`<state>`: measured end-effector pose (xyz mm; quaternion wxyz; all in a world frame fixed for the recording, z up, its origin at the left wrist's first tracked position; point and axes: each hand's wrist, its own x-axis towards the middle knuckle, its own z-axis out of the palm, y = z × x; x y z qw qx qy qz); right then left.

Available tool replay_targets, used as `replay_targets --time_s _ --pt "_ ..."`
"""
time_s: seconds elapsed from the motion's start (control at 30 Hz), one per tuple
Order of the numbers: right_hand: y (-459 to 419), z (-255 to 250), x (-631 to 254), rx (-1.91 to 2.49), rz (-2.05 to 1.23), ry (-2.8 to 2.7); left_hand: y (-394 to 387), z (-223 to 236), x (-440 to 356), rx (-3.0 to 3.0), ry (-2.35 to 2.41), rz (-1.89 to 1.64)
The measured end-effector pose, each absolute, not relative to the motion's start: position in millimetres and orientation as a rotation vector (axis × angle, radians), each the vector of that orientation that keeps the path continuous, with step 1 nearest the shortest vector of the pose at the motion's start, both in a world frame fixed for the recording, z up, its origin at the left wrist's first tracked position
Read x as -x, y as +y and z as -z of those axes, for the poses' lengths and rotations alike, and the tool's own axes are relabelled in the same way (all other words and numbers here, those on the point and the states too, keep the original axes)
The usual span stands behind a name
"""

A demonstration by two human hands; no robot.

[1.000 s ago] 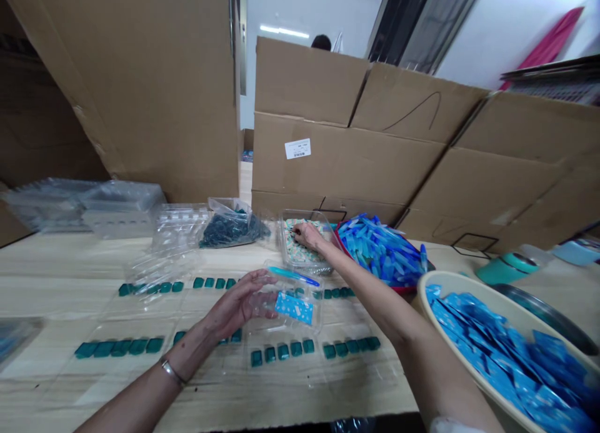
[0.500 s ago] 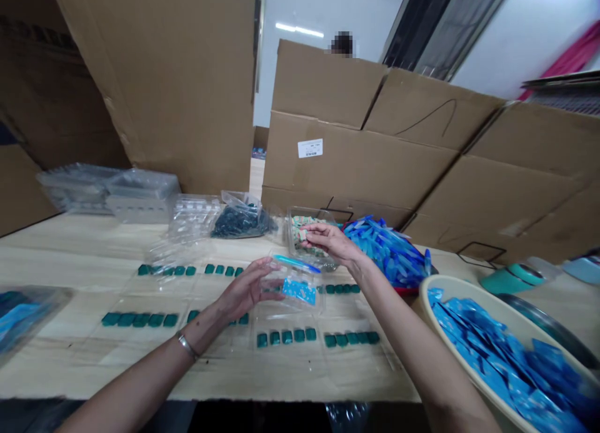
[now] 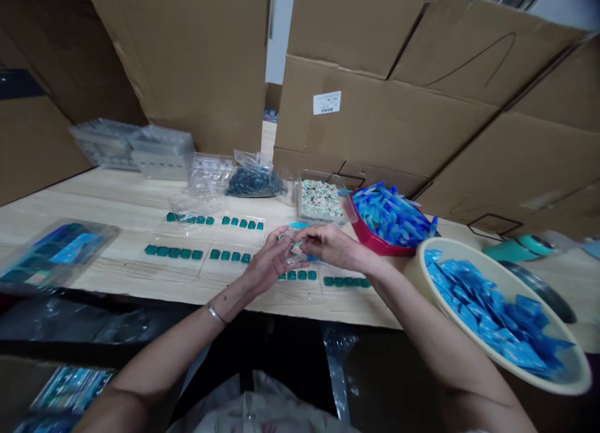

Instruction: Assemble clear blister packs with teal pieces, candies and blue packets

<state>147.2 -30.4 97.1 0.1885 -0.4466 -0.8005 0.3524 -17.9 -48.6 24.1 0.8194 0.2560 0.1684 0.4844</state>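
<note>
My left hand [image 3: 269,258] is wrapped around the left side of a clear plastic case that is mostly hidden by my fingers. A bit of blue [image 3: 299,225] shows at its top edge. My right hand [image 3: 332,245] reaches over the case from the right with its fingertips pinched. Just under those fingertips is a small pale piece [image 3: 296,249]. Around my hands, rows of dark green blocks [image 3: 173,252] lie in clear trays on the table. Behind my right hand stands a clear box [image 3: 300,209] of small pale-green and pinkish pieces.
At right, a red basin [image 3: 364,236] holds blue sticks, and a cream basin [image 3: 424,273] holds blue packets [image 3: 492,323]. A filled clear case [image 3: 110,233] lies far left. Stacked clear trays [image 3: 162,155] and a bag of dark pieces [image 3: 253,182] stand behind, before cardboard walls [image 3: 375,120].
My view has tilted down. My right hand has come from the box of small pieces to the case in my left hand, bringing a small pale piece.
</note>
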Motion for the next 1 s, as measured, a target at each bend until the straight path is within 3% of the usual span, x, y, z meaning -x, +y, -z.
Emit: replay_targets --time_s 0.63,1.0 --pt "-92 -65 -138 1.408 -0.248 -2.071 -89 -18 -5 -0.456 0.410 -1.218" --pt "-97 -64 -143 1.312 -0.169 -2.057 -91 -19 -5 -0.463 0.423 -1.201"
